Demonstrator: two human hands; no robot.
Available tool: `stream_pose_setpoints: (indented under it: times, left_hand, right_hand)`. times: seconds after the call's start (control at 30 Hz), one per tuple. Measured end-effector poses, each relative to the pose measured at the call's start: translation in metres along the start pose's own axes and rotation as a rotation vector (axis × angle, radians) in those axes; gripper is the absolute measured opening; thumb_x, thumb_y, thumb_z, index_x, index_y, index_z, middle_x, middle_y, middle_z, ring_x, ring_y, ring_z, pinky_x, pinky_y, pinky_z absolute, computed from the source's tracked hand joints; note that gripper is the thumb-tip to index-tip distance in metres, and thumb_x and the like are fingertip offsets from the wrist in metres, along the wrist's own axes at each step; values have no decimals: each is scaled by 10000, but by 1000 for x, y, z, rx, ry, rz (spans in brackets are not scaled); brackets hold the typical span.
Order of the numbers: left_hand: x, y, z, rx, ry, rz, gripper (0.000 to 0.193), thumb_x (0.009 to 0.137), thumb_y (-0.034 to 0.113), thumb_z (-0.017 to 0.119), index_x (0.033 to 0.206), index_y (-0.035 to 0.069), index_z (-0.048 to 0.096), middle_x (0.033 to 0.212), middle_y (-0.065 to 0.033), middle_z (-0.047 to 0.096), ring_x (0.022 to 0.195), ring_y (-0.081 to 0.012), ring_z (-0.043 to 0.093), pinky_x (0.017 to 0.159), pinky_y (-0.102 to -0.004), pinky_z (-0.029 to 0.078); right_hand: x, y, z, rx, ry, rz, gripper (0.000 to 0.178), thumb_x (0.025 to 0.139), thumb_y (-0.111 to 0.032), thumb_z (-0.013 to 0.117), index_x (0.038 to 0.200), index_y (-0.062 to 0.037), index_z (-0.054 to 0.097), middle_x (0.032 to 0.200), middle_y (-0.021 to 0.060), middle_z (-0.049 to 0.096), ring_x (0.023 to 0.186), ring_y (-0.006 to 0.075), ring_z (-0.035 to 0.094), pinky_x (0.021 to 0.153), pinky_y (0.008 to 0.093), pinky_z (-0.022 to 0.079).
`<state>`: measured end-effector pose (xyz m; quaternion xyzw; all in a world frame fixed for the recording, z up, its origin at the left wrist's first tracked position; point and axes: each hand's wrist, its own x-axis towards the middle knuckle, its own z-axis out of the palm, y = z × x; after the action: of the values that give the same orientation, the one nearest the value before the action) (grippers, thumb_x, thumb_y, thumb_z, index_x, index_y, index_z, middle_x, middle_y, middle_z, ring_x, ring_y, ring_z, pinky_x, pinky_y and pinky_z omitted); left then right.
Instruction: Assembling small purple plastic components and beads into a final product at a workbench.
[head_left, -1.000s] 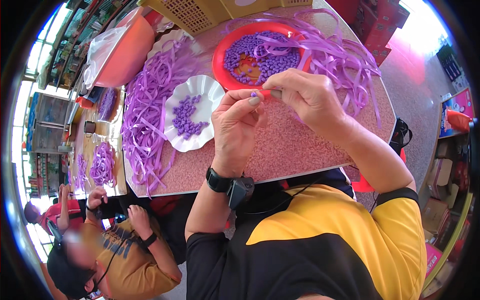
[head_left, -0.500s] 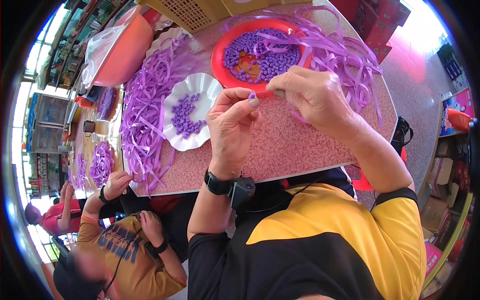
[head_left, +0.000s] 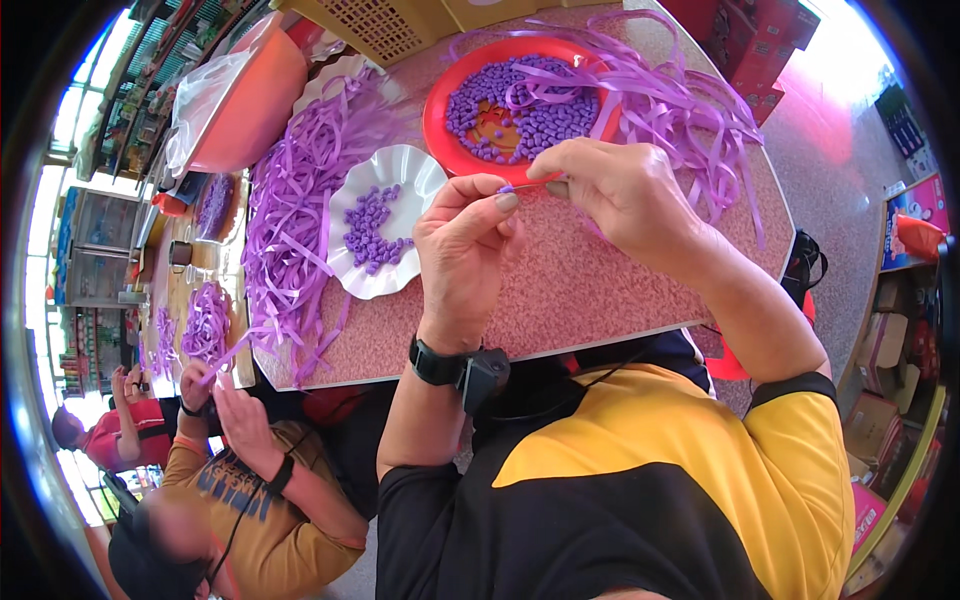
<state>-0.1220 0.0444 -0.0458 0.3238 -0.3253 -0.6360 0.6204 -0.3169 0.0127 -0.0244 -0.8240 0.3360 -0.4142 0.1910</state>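
Between thumb and forefinger, my left hand [head_left: 462,255] pinches a small purple bead [head_left: 506,189]. My right hand [head_left: 630,195] grips a thin needle-like rod [head_left: 540,184], whose far end meets the bead; whether it passes through the hole is too small to tell. Just beyond both hands lies a red plate [head_left: 436,125] with many purple beads [head_left: 570,122] and some ribbon on it. Left of my left hand is a white scalloped dish [head_left: 375,284] holding more purple beads [head_left: 368,228].
Purple ribbons lie in one heap [head_left: 290,220] on the left and another [head_left: 690,120] at the back right. A yellow crate [head_left: 380,30] and a pink-orange tub [head_left: 250,100] stand behind. A co-worker [head_left: 270,500] sits at the left, handling ribbon.
My right hand has shifted slightly left, closer to my left hand, which stays nearly still. The co-worker has brought both hands together and now holds up a ribbon.
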Motion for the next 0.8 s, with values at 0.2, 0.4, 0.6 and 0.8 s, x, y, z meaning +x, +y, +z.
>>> stream_pose_setpoints:
  times: [0.2,0.4,0.6,0.8]
  left_hand:
    - [-2,-1,0,-4,-27,8,118,871,-23,662,984,-13,632,786,-51,621,633,-124,584,501,-256,435]
    - [-1,-6,9,18,-71,-8,108,876,-9,670,980,-9,639,796,-47,631,630,-120,588,506,-250,441]
    - [-9,-13,25,310,-73,-64,140,862,18,702,999,-3,678,814,-22,646,679,-102,602,570,-242,462]
    - [-7,-41,74,1557,-474,568,151,749,76,742,890,31,706,842,-82,613,852,-244,603,723,-361,501]
  right_hand:
    - [-3,-2,2,0,12,30,204,855,37,620,1031,-45,685,894,149,708,783,288,708,676,338,549]
    - [-2,-12,-2,50,19,58,187,869,5,635,1039,-53,687,857,131,702,774,202,715,655,325,544]
    - [18,13,-20,387,269,-61,162,942,-69,615,1085,-51,689,745,24,673,616,101,628,546,231,464]
    - [20,5,-44,653,591,-159,75,957,-40,603,962,-8,671,714,3,599,610,89,572,517,187,406]
